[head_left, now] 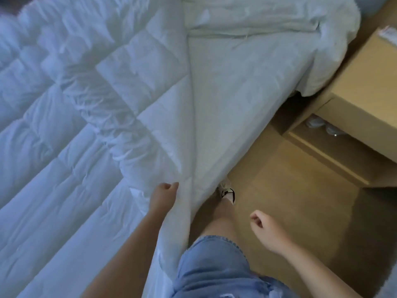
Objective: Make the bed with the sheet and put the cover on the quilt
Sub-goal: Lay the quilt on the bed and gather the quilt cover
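Pinching quilt [86,104] edge with left grip [164,195]; right grip [265,227] loosely curled, empty; nightstand [361,87] shelf holds clear bottles [322,125].

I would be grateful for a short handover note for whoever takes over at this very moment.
Left grip: holds the quilt by its edge at the bed's side.
Right grip: free, loosely curled, holding nothing.
Quilt: bunched across the bed, stitching bare, so no cover on it.
Sheet: on the mattress, wrinkled.
Left to do: smooth the sheet and put the cover on the quilt; I cannot pick the cover out in view.
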Motion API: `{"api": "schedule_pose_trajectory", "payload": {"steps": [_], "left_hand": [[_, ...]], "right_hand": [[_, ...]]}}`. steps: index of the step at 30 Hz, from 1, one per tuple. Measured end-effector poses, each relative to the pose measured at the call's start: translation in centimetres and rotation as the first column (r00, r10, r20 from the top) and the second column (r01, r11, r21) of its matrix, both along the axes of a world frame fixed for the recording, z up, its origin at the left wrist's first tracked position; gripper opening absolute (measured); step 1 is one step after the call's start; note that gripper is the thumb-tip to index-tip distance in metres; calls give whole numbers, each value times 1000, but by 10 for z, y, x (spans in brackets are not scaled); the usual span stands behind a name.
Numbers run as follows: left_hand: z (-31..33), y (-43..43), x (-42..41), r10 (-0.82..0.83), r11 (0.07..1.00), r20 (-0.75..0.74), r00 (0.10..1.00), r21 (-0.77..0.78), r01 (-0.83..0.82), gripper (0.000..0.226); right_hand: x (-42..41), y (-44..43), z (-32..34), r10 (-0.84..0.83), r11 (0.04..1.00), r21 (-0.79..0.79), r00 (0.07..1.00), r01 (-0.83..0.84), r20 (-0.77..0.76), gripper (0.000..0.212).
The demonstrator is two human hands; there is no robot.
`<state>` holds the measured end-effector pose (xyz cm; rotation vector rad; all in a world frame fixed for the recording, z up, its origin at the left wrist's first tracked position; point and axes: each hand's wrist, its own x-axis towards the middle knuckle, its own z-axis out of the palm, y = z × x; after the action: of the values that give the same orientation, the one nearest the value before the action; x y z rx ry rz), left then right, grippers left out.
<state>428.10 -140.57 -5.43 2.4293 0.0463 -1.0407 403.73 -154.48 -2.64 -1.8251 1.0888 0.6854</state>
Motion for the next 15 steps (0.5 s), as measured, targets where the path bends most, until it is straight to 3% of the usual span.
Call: {"api": "schedule_pose_trajectory", "payload": {"steps": [5,7,10,12,15], "left_hand": [[-31,-53,127,261,934,285,922,166,-315,65],[-34,-68,161,367,867,311,877,226,-443,88],[-35,-73,190,546,787,228,807,191,-586,114],[-36,-86,194,536,811,163,828,172,-559,110],[-29,-140,174,319,925,197,927,148,-350,89]], "right_hand": [[129,-98,-6,239,970,-82,965,-231,108,12],[177,-127,-10,384,923,-96,912,-373,145,11],[234,-154,-20,574,819,-94,808,-567,132,19],[266,-174,-24,606,796,-111,781,-595,152,25],[299,-205,-22,533,845,-111,808,-523,251,31]]}}
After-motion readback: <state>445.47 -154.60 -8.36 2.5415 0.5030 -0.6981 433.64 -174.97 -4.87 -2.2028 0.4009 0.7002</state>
